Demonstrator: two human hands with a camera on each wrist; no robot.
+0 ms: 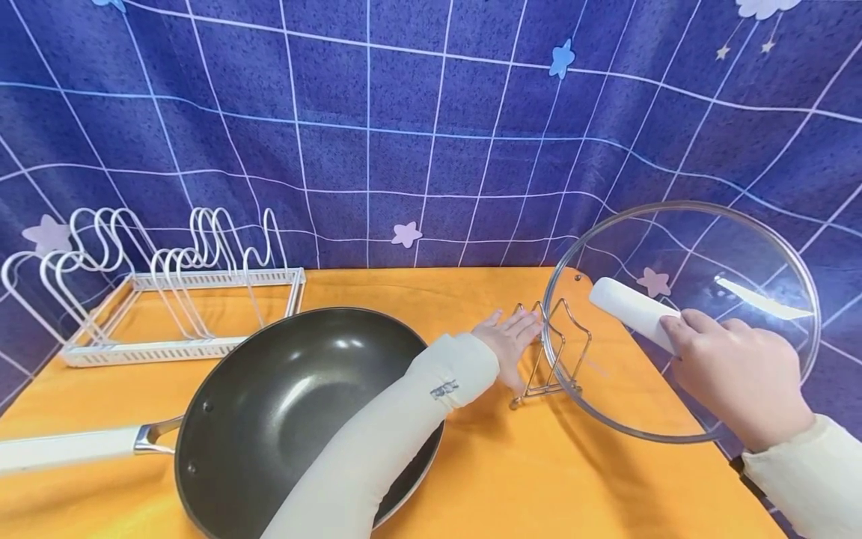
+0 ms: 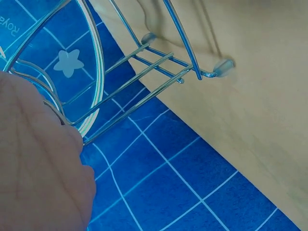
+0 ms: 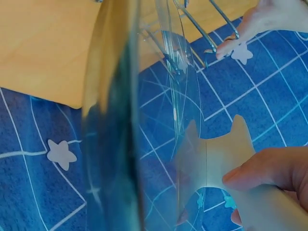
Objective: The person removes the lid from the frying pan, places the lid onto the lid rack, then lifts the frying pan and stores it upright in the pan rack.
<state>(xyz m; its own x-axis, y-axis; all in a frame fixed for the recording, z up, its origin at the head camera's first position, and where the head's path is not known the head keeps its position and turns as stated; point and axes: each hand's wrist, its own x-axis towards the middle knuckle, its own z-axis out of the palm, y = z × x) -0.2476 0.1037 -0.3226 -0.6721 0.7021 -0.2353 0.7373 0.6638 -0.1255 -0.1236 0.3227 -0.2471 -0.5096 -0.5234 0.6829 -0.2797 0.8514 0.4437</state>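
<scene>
My right hand (image 1: pixel 741 367) grips the white handle (image 1: pixel 633 311) of a clear glass pan lid (image 1: pixel 714 247) with a metal rim. The lid is held upright at the right, its left edge overlapping a small wire lid rack (image 1: pixel 545 389); I cannot tell whether it is seated between the wires. My left hand (image 1: pixel 512 340) touches the left side of that rack, fingers stretched out. In the left wrist view, the palm (image 2: pixel 43 159) lies beside the rack's wires (image 2: pixel 144 72). The right wrist view shows the thumb (image 3: pixel 255 173) against the lid handle.
A large dark wok (image 1: pixel 303 389) sits under my left forearm, its white handle (image 1: pixel 74 447) pointing left. Behind it, a white rack (image 1: pixel 168 349) with curved wire dividers stands at the back left. An orange cloth (image 1: pixel 525 479) covers the table; a blue gridded curtain (image 1: pixel 404 97) hangs behind.
</scene>
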